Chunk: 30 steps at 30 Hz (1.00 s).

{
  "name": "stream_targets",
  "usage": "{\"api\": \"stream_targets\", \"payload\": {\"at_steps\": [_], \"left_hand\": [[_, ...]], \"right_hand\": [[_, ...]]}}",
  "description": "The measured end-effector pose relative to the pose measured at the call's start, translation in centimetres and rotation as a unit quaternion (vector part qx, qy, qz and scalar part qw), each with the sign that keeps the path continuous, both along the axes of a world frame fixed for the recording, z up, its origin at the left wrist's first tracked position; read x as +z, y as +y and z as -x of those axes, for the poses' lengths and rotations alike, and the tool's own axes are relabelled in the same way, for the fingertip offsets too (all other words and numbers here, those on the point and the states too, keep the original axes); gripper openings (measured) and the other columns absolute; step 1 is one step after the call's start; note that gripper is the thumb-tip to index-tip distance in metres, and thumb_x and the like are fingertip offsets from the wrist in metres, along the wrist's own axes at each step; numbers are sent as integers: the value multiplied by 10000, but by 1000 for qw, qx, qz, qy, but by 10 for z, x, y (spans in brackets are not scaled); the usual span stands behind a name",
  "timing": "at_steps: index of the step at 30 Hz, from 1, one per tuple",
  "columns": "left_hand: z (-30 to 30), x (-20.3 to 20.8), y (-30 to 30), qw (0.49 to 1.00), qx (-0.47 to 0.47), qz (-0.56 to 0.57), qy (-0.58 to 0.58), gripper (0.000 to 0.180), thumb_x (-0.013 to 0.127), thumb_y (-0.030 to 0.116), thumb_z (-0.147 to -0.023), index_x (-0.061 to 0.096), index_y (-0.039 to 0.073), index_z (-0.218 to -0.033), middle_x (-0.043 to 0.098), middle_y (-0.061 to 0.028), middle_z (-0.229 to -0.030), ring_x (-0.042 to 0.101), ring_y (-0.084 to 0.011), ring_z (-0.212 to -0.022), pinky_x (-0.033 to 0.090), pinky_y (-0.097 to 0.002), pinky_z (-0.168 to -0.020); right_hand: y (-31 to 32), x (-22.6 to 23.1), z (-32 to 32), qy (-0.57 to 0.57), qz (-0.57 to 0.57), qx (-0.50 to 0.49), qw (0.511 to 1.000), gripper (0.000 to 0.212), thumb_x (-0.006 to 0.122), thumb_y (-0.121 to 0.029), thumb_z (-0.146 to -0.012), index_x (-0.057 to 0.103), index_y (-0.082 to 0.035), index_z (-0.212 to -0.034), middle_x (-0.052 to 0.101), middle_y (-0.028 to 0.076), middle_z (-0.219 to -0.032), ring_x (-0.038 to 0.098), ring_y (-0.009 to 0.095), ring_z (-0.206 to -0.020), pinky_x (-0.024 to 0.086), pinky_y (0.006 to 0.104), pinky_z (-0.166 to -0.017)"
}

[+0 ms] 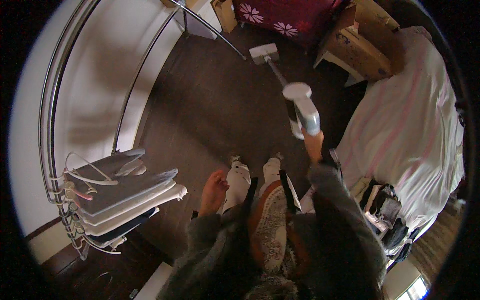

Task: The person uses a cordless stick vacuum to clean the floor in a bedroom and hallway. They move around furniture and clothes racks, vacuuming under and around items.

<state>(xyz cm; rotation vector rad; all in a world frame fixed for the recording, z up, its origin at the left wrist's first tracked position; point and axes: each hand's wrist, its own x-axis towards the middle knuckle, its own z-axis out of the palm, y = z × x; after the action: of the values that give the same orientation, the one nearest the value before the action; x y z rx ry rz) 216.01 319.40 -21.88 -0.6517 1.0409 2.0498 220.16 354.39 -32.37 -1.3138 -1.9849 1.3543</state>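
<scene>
A white cordless stick vacuum cleaner (306,109) reaches forward from my right hand (314,145), whose fingers are closed around its handle. Its thin tube runs away from me to a pale floor head (264,53), which rests on the dark floor (210,100) near the far end. Beside my left leg hangs my left hand (215,192), its fingers loosely curled in with nothing visible in them. The handle's far side and part of my right grip are hidden.
To the left stands a metal clothes rack (52,100), with several garments (135,200) on hangers. On the right is a bed with a pale striped cover (400,130) and piled clothes (385,207). An opened cardboard box (360,50) and a dark red flowered cloth (290,12) lie beyond.
</scene>
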Motion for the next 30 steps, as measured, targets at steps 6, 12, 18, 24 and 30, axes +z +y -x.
{"api": "stream_targets", "payload": {"at_steps": [6,12,18,24,30], "left_hand": [[-46,24,-14,997,81,13,-3,208,490,155,-834,490,89,-1032,491,13,-799,472,-115,-751,381,-281,-702],[-58,38,-32,991,104,84,-16,196,496,158,-833,496,87,-1015,489,27,-790,471,-105,-757,371,-272,-709],[-19,7,-38,997,25,55,-57,205,513,176,-820,514,77,-999,488,25,-793,466,-102,-734,389,-267,-693],[41,-13,-43,979,-193,61,20,182,477,143,-819,528,92,-986,468,13,-773,450,-104,-709,395,-267,-692],[47,-10,-54,967,-246,70,10,169,422,107,-842,528,78,-970,466,8,-759,452,-113,-699,397,-268,-695]], "right_hand": [[83,-40,165,-135,89,-198,967,197,619,-162,-703,584,5,-801,609,104,-830,558,203,-736,441,312,-624],[121,-27,119,-296,173,-488,803,176,606,-167,-714,597,3,-758,611,108,-786,562,212,-694,433,311,-597],[51,-58,-130,71,146,-46,986,160,621,-119,-707,569,13,-781,557,58,-658,509,155,-602,397,295,-565],[-136,26,-351,-52,141,-180,972,323,631,-105,-696,545,22,-981,578,66,-863,524,139,-715,437,270,-628],[-325,98,-430,-56,70,-301,949,250,653,-106,-672,587,41,-863,596,78,-774,543,164,-641,448,305,-588]]}}
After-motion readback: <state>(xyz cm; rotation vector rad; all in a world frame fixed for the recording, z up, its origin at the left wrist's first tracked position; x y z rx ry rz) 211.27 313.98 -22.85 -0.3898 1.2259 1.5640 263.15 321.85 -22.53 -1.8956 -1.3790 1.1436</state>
